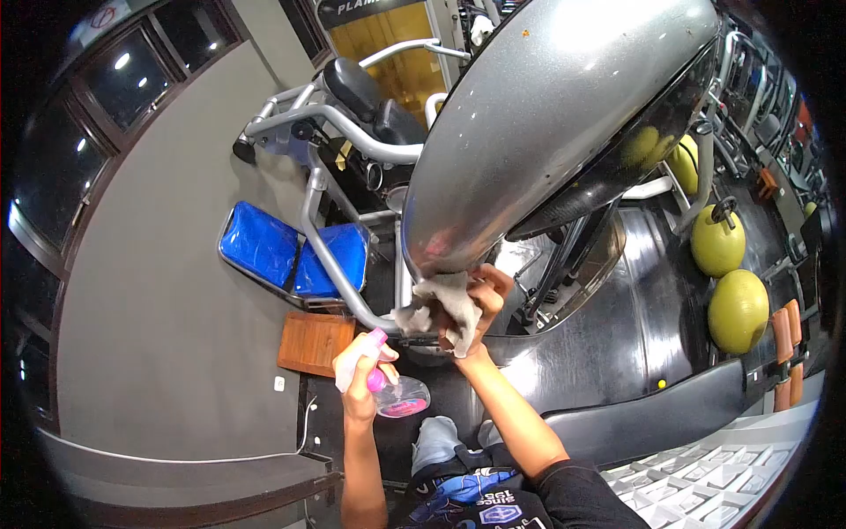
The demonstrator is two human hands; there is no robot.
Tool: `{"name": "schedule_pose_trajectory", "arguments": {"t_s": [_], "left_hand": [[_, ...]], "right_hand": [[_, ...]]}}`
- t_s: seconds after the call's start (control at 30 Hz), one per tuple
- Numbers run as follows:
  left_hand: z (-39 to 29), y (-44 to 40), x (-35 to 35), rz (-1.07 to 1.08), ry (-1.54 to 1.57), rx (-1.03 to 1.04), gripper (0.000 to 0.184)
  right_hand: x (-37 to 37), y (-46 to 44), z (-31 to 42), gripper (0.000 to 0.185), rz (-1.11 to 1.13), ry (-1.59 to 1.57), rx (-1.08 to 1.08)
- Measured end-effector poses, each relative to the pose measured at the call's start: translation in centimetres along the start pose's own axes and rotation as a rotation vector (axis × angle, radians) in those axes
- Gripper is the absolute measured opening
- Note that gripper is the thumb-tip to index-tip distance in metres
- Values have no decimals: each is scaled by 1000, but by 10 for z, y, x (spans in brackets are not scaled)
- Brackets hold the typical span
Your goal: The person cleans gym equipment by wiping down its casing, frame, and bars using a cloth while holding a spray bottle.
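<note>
My left hand (359, 375) is wrapped round a clear spray bottle (404, 398) with a pink trigger head and a pink label, held low in front of me. A crumpled grey cloth (451, 304) is in my right hand (486, 300), with its folds hanging over the fingers. The cloth is at the lower end of a large silver machine cover (529, 123); I cannot tell whether it presses on the surface. Small specks and marks show on the glossy cover.
A blue padded chair (331, 260) and a wooden box (315, 342) stand by the grey wall on the left. Behind are silver machine bars (352, 132). To the right lie yellow-green exercise balls (738, 310) and a long black pad (643, 413).
</note>
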State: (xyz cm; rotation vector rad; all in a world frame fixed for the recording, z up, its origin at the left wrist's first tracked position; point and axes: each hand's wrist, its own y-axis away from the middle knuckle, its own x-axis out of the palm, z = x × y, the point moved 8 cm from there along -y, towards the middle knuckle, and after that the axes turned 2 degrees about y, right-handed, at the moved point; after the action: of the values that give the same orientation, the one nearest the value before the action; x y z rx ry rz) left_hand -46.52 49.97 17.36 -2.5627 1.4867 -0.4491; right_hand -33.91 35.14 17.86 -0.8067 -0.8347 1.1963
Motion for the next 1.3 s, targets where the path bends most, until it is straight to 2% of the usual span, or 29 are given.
{"name": "schedule_pose_trajectory", "arguments": {"t_s": [0.1, 0.13, 0.17, 0.23, 0.37, 0.43, 0.5, 0.57, 0.63, 0.7, 0.73, 0.9, 1.03, 1.13, 1.2, 1.23, 1.3], "left_hand": [[3, 0, 0, 17, 18, 7, 29], [3, -1, 1, 17, 20, -3, 30], [3, -1, 2, 17, 21, -15, 30], [3, -1, 3, 24, 19, -18, 30], [7, -5, 5, 21, 21, -61, 30], [10, -9, 8, 27, 22, -65, 30], [12, -12, 12, 32, 18, -72, 30], [10, -16, 16, 30, -78, -51, 38], [14, -18, 16, 34, -63, -62, 38], [18, -19, 18, 39, -47, -71, 38], [19, -19, 18, 42, -47, -71, 38], [17, -20, 22, 47, -57, -58, 37], [17, -17, 19, 29, -51, -53, 38], [14, -14, 19, 22, -38, -42, 38], [14, -14, 16, 8, -33, -37, 38], [16, -13, 15, 28, -42, -30, 37], [17, -11, 15, 46, -48, -22, 37]], "right_hand": [[6, 30, -28, 51, 23, -134, 237], [9, 50, -45, 44, 56, -124, 370], [10, 75, -62, 39, 113, 42, 379], [5, 102, -85, 34, 16, -189, 836], [6, 77, -89, 32, 28, -272, 836], [9, 38, -68, 35, -62, -451, 771], [5, 18, -55, 41, -54, -383, 756], [3, 24, -51, 45, -92, -390, 567], [7, 56, -52, 47, 142, -78, 504], [10, 107, -66, 44, 266, 29, 550], [8, 124, -75, 44, 277, -11, 692], [3, 112, -84, 46, 329, 161, 722], [7, 32, -29, 49, 173, -139, 422], [3, 55, -43, 50, 194, -204, 434], [4, 104, -75, 44, 373, -80, 779], [-1, 112, -86, 44, 375, -81, 781], [-7, 120, -110, 37, 450, 29, 947]]}}
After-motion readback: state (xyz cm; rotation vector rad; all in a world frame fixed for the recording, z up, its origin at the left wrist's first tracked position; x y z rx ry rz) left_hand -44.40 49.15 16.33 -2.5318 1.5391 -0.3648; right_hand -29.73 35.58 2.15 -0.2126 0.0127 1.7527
